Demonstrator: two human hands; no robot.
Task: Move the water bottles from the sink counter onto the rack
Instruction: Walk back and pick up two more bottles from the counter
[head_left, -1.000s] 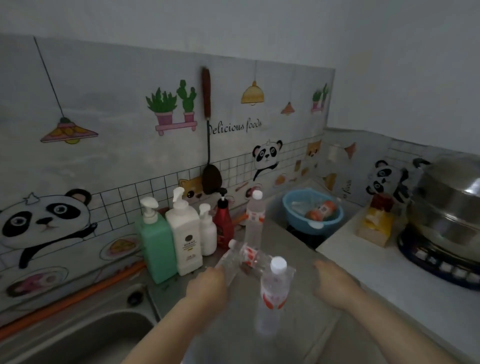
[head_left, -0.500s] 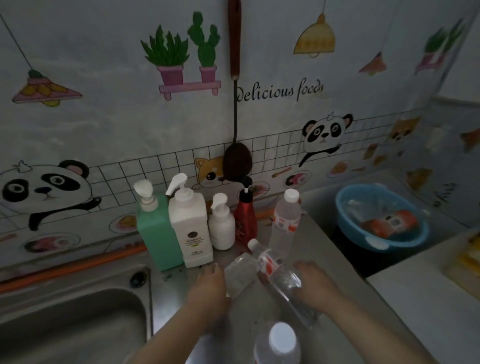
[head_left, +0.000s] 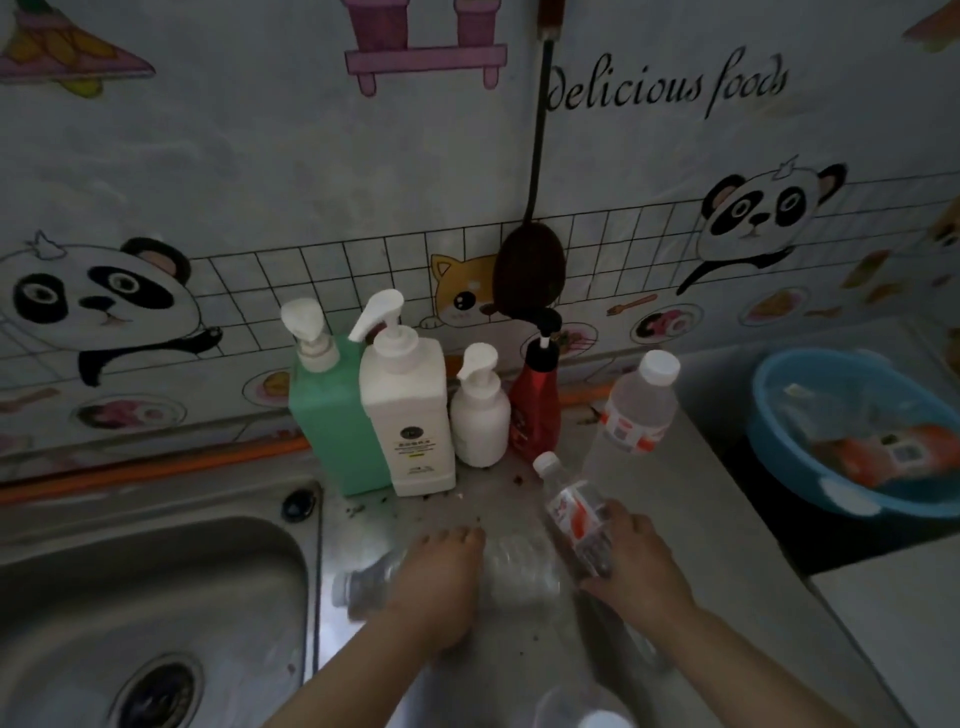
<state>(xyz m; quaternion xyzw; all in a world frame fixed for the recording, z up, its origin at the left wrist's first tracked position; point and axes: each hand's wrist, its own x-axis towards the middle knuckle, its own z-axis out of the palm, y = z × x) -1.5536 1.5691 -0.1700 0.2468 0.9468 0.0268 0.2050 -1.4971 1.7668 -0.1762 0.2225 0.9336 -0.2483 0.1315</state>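
Note:
On the steel sink counter (head_left: 691, 525) my left hand (head_left: 439, 582) is closed over a clear bottle lying on its side (head_left: 363, 590), its cap end pointing left toward the sink. My right hand (head_left: 631, 564) grips a second lying bottle with a red-and-white label (head_left: 569, 506), white cap pointing to the back. A third water bottle (head_left: 636, 410) stands upright behind them. The cap of another bottle (head_left: 602, 719) shows at the bottom edge. No rack is in view.
Green (head_left: 327, 415), white (head_left: 408, 415), small white (head_left: 478, 415) and red (head_left: 537, 400) pump bottles stand against the wall. The sink basin (head_left: 145, 613) lies left. A blue bowl (head_left: 779, 395) holding a package sits right, over a dark gap. A ladle (head_left: 530, 265) hangs on the wall.
The view has dropped and moved closer. My left hand has shifted onto the left lying bottle, which has turned cap-left. My right hand now grips the labelled bottle.

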